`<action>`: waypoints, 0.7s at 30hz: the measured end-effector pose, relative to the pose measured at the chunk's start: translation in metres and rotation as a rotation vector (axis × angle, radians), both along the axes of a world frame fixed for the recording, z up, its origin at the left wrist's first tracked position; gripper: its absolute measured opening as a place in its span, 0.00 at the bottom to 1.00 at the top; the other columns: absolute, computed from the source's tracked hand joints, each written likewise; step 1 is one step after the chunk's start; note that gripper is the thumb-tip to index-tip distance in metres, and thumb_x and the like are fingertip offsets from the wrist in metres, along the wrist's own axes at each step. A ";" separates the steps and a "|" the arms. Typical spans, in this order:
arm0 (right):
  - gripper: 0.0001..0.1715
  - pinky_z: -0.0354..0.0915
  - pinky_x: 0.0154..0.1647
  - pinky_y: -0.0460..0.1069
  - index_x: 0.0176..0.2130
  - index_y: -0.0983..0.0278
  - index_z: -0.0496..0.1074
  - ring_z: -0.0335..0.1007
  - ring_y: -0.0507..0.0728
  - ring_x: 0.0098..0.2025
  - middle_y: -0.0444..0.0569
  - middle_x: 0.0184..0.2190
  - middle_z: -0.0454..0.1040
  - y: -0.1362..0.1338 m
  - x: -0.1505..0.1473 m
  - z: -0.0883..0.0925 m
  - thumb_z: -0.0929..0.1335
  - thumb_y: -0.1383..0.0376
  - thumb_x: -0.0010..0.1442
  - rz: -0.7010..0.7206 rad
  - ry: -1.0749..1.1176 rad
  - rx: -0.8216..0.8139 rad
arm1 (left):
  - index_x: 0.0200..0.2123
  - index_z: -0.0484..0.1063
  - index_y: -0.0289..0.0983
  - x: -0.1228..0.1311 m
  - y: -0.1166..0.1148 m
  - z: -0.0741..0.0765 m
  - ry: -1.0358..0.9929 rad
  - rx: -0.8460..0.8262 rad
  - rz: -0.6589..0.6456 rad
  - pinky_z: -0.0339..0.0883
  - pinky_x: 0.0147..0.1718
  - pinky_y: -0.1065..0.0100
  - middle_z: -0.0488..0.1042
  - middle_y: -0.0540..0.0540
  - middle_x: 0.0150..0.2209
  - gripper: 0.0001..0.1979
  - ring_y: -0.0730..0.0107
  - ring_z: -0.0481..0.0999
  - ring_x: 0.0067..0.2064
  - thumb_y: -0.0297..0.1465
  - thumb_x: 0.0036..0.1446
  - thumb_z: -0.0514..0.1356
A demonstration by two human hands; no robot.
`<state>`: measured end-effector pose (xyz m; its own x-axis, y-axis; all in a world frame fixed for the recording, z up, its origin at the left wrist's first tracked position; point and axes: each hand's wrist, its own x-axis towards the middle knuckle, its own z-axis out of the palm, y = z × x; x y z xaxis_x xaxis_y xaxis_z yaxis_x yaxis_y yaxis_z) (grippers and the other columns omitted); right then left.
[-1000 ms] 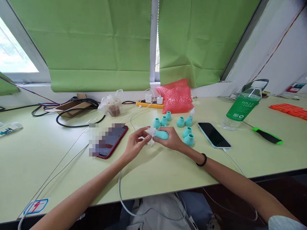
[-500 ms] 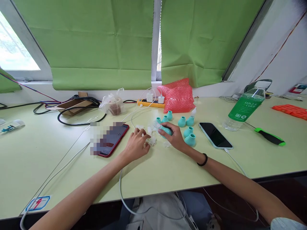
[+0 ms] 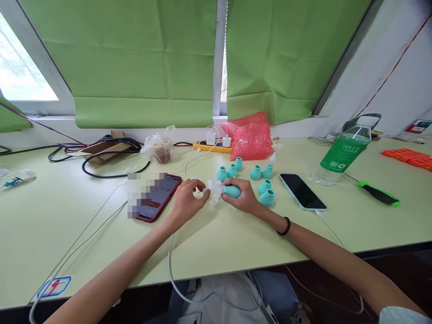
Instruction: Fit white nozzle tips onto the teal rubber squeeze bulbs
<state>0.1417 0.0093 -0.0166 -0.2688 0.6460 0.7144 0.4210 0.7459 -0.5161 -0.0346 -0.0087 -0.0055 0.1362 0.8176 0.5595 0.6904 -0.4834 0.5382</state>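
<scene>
Teal bulb (image 3: 231,191) lies sideways, clasped between the right hand's (image 3: 243,196) thumb and fingers, over the table (image 3: 216,243). Left hand (image 3: 189,198) curls beside clear pieces (image 3: 214,199); whether it pinches one, I cannot tell. Other bulbs (image 3: 267,198) stand nearby.

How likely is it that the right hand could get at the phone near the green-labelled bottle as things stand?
Probably not straight away: the right hand holds a teal bulb, and other teal pieces stand between it and the phone. Nothing lies on the phone, though.
</scene>
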 end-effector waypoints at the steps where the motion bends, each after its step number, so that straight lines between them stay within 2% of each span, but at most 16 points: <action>1: 0.09 0.63 0.33 0.48 0.29 0.64 0.69 0.68 0.53 0.29 0.47 0.27 0.72 0.000 0.000 0.000 0.67 0.66 0.41 0.001 -0.012 0.013 | 0.24 0.67 0.35 0.000 0.000 0.001 -0.165 -0.049 -0.028 0.62 0.27 0.69 0.69 0.48 0.25 0.06 0.71 0.67 0.27 0.32 0.45 0.57; 5: 0.10 0.63 0.33 0.48 0.29 0.64 0.68 0.68 0.53 0.30 0.47 0.27 0.72 -0.002 0.000 0.001 0.66 0.67 0.41 -0.009 -0.051 0.044 | 0.25 0.67 0.32 0.000 0.003 0.004 -0.725 -0.288 -0.212 0.65 0.27 0.69 0.70 0.48 0.24 0.09 0.74 0.69 0.25 0.33 0.42 0.60; 8: 0.10 0.63 0.33 0.48 0.29 0.64 0.68 0.68 0.54 0.30 0.47 0.27 0.72 -0.003 0.000 0.000 0.66 0.66 0.42 -0.032 -0.051 0.063 | 0.27 0.68 0.32 0.000 0.003 0.004 -0.936 -0.390 -0.295 0.67 0.30 0.67 0.71 0.49 0.25 0.10 0.73 0.71 0.27 0.31 0.39 0.63; 12: 0.10 0.63 0.33 0.48 0.30 0.64 0.67 0.68 0.54 0.30 0.48 0.28 0.72 -0.003 -0.001 -0.001 0.66 0.64 0.43 -0.049 -0.048 0.073 | 0.30 0.71 0.33 0.001 0.001 0.003 -1.027 -0.477 -0.353 0.68 0.35 0.64 0.72 0.48 0.26 0.12 0.70 0.72 0.30 0.29 0.38 0.64; 16: 0.10 0.64 0.33 0.48 0.31 0.63 0.67 0.68 0.54 0.30 0.47 0.28 0.72 -0.003 -0.002 -0.003 0.66 0.63 0.44 -0.033 -0.065 0.096 | 0.26 0.72 0.32 0.001 0.003 0.001 -1.120 -0.550 -0.376 0.67 0.38 0.62 0.73 0.47 0.29 0.08 0.69 0.72 0.32 0.28 0.37 0.64; 21: 0.11 0.64 0.33 0.48 0.33 0.63 0.67 0.67 0.54 0.30 0.48 0.28 0.71 -0.004 -0.002 -0.004 0.66 0.63 0.46 -0.059 -0.088 0.151 | 0.27 0.73 0.32 -0.002 0.006 0.002 -1.088 -0.583 -0.405 0.66 0.39 0.61 0.74 0.47 0.27 0.09 0.69 0.73 0.32 0.27 0.37 0.64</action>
<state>0.1400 0.0052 -0.0206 -0.2993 0.5496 0.7800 0.5044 0.7850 -0.3597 -0.0363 -0.0030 -0.0032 0.1327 0.9843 0.1162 -0.3701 -0.0595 0.9271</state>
